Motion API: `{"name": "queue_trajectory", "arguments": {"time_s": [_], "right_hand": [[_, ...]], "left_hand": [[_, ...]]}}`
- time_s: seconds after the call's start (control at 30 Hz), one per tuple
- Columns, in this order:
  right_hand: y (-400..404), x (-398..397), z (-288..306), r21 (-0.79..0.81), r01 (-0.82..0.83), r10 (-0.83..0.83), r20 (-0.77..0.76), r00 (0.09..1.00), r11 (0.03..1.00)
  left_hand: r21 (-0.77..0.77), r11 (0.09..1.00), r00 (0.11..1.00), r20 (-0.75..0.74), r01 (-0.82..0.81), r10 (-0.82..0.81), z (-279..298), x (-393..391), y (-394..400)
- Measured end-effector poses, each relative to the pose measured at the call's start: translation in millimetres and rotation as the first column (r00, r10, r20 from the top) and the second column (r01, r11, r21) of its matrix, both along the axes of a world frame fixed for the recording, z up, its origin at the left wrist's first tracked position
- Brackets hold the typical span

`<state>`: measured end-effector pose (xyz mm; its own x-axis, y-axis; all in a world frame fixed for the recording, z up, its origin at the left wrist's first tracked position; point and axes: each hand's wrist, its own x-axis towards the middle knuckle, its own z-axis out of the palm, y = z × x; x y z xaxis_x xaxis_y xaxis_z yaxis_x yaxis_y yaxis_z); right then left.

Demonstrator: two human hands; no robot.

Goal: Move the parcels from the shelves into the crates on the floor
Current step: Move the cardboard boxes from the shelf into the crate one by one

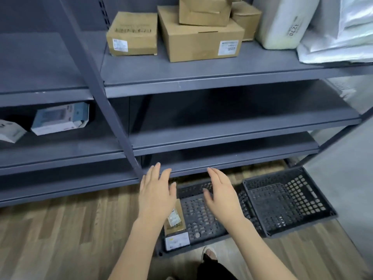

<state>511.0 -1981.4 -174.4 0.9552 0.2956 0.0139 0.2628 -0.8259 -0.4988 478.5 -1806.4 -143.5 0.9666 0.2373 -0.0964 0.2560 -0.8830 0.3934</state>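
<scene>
My left hand [156, 194] and my right hand [221, 196] hover above the floor with fingers straight, holding nothing. Below them sits a dark perforated crate [203, 223] holding a brown parcel [174, 225] with white labels at its left end. A second dark crate [286, 201] stands to its right, tilted, with nothing in it. On the upper shelf [181, 71] stand several cardboard boxes: a small one [132, 34], a larger one [201, 40] with another stacked on top [203, 12]. White padded bags [282, 23] and silver mailers [341, 37] lie to the right.
A slanted grey shelf post [113, 110] runs down in front of my left hand. On the left middle shelf lie a blue-white box [60, 118] and a white packet [10, 130]. Wooden floor [60, 239] spreads to the left; my foot [210, 253] is by the crate.
</scene>
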Motion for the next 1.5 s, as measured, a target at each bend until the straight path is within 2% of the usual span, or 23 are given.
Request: {"name": "queue_trajectory", "arguments": {"time_s": [0.37,0.57,0.8,0.93,1.07,1.17,1.33,1.4,1.5], "right_hand": [[9.6,96.8,68.9,0.058,-0.208,0.194,0.187,0.963,0.976],[50.7,160.2,120.8,0.118,-0.284,0.241,0.288,0.927,0.952],[122.4,240.1,196.2,0.053,-0.320,0.272,0.412,0.870,0.946],[166.0,277.6,217.4,-0.044,-0.327,0.317,0.392,0.864,0.944],[205.0,306.6,215.3,-0.154,-0.303,0.333,0.247,0.910,0.941],[224.6,321.0,207.5,-0.220,-0.241,0.280,0.167,0.945,0.945],[240.5,336.1,194.8,-0.245,-0.136,0.151,0.042,0.988,0.960],[242.9,338.3,189.3,-0.211,-0.110,0.116,0.012,0.993,0.971],[242.1,338.7,183.0,-0.145,-0.104,0.110,0.031,0.994,0.984]], "left_hand": [[-0.039,0.974,0.936,0.271,-0.222,0.224,68.9,52.8,-3.7],[-0.058,0.979,0.905,0.372,-0.198,0.205,114.1,85.5,35.0],[0.002,0.991,0.887,0.447,-0.130,0.116,173.3,167.5,95.5],[0.038,0.993,0.915,0.394,-0.110,0.086,191.2,226.4,123.6],[0.155,0.970,0.971,0.178,-0.189,0.161,188.7,276.8,148.5],[0.125,0.956,0.964,0.072,-0.264,0.257,180.5,303.1,164.1],[0.081,0.924,0.927,0.076,-0.373,0.367,165.0,325.7,183.9],[0.059,0.927,0.928,0.044,-0.372,0.369,159.3,328.9,186.2],[-0.031,0.936,0.933,0.077,-0.350,0.351,153.0,330.0,184.6]]}}
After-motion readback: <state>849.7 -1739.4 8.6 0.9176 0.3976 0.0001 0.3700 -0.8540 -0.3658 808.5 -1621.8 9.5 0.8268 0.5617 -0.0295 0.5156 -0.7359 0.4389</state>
